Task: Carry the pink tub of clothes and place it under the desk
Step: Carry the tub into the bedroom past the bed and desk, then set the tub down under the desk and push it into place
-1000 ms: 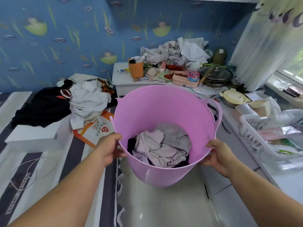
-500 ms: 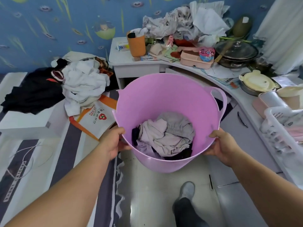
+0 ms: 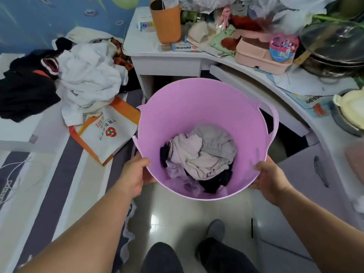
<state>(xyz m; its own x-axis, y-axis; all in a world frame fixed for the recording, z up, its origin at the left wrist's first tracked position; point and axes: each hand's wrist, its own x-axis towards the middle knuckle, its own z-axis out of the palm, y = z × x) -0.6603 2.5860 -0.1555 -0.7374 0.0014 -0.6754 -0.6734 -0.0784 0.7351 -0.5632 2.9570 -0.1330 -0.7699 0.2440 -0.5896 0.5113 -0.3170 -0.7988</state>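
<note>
The pink tub (image 3: 197,107) hangs in mid-air in front of me, holding a heap of pale and dark clothes (image 3: 201,156) at its bottom. My left hand (image 3: 134,174) grips the tub's near left rim. My right hand (image 3: 269,178) grips its near right rim. The white desk (image 3: 165,64) curves from the far middle round to the right, and the dark opening under it (image 3: 285,138) lies just behind and to the right of the tub.
The desk top is crowded with an orange cup (image 3: 166,22), a pink box (image 3: 260,54), a pot with a glass lid (image 3: 334,50) and crumpled cloth. Left lies a bed with piled clothes (image 3: 86,75) and a white-orange bag (image 3: 104,131). My legs and a shoe (image 3: 215,229) stand on the glossy floor.
The tub has come lower and nearer the desk, and my view has tilted down, bringing my legs and the desk's underside into sight. Both hands keep their grip.
</note>
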